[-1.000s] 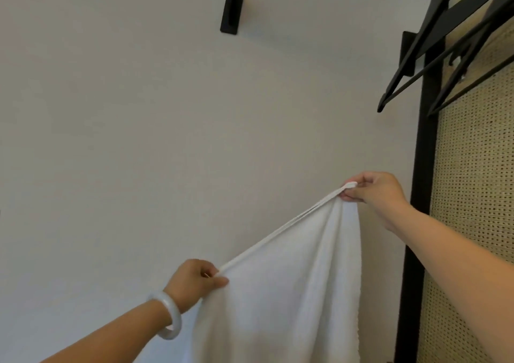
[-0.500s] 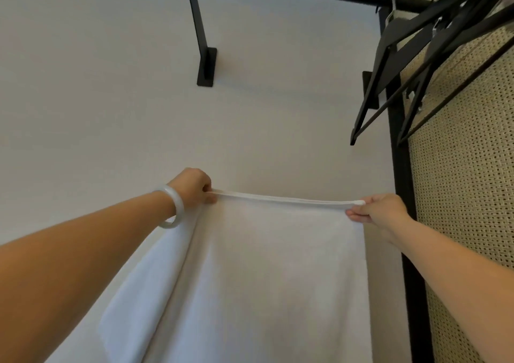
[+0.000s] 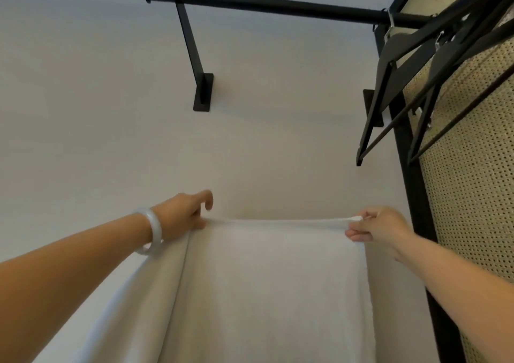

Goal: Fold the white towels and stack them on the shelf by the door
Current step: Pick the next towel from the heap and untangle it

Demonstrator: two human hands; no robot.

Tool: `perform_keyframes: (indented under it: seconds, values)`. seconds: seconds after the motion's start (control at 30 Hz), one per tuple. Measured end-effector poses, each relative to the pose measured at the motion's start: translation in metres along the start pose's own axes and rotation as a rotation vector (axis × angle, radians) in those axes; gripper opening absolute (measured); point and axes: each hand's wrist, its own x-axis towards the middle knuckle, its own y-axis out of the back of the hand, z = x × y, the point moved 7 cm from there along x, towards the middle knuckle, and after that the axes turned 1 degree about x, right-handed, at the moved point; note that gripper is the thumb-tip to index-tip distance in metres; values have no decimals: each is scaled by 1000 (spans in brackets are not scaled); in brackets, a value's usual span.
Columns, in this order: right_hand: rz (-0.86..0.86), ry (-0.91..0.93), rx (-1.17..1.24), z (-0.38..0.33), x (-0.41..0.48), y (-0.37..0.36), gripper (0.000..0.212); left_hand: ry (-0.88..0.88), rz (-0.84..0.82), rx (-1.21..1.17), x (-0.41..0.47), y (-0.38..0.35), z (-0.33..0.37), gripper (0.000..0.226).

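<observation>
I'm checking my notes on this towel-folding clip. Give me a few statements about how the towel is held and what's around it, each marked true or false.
1. The left hand and right hand each pinch a top corner of the white towel. True.
2. Black hangers hang at the right end of the black rod. True.
3. The towel is draped over the rod. False: it is held in the air, well below the rod.
4. The white bangle sits on the right wrist. False: it is on the left wrist.
</observation>
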Motion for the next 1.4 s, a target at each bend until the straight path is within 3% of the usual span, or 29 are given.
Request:
perform_keyframes:
  seconds: [0.07,0.13,0.3,0.37,0.53,0.77,0.93,1.03,1.17,1.27,1.33,1.4]
  values:
    - [-30,-63,0,38,1,-18,14,33,-155,179,-1,-51,-13,22]
    - [-6,-55,-10,58,5,-30,16,57,-203,301,5,-82,-22,20]
    - [170,213,32,8,30,-20,29,102,221,258,45,-25,-30,12]
    - [139,239,76,2,30,-18,28,103,265,231,45,-13,-34,12]
    - [6,74,127,59,-14,-21,23,70,104,179,-11,-53,-23,13]
    - [-150,-257,125,201,-133,-10,21,5,-190,82,-155,-167,24,10]
    - [-167,-491,78,294,-238,14,17,-25,-360,-48,-268,-245,54,7]
    - [-144,-623,9,338,-313,35,14,-96,-392,-155,-338,-271,81,21]
    - [-147,-727,-156,375,-416,65,14,-112,-494,-237,-431,-301,121,36]
    - [-194,-799,-219,391,-478,88,12,-152,-586,-246,-493,-327,152,19]
    - [-203,-871,-264,397,-510,101,9,-165,-692,-374,-529,-339,174,9]
    - [-175,-915,-302,399,-533,112,3,-91,-768,-460,-549,-344,185,30]
